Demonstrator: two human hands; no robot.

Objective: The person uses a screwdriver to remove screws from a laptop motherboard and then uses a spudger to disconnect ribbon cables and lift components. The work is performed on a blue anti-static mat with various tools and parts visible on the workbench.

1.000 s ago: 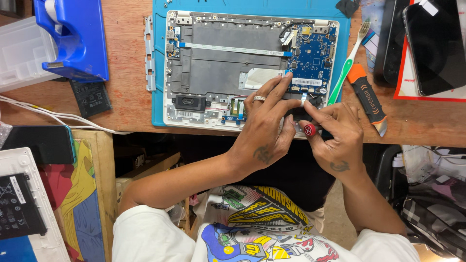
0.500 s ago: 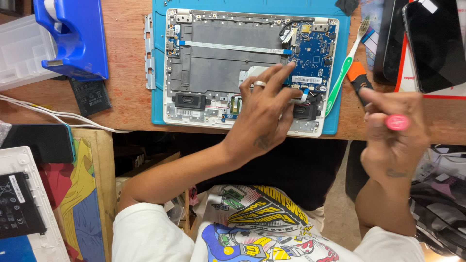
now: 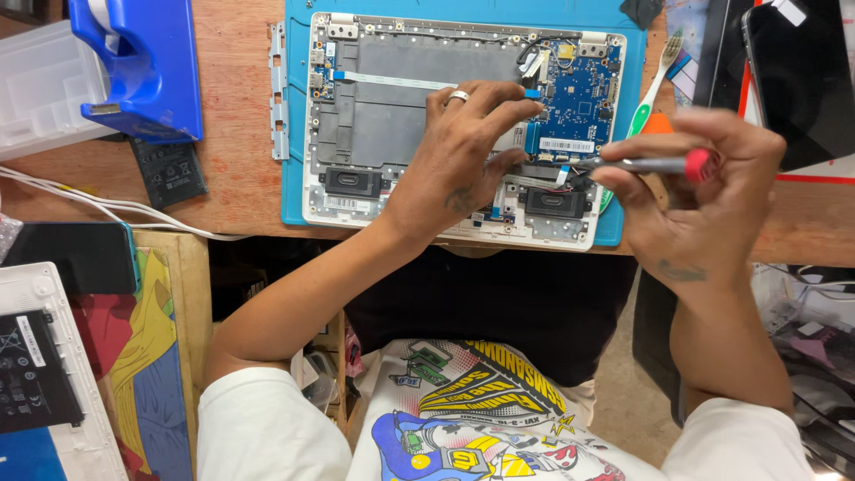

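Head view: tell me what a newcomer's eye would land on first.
The opened laptop, insides bare, lies on a blue mat at the top middle. The left hand rests flat on it, and the right hand holds a red-capped screwdriver at its right edge. A blue tape dispenser sits top left.

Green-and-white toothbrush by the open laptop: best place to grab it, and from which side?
Take the toothbrush by its upper handle just below the bristle head, coming from above and its right side. It lies flat and slanted on the blue mat, tight against the laptop edge on its left. Its lower handle is hidden behind the right hand holding the screwdriver, so that end is blocked.
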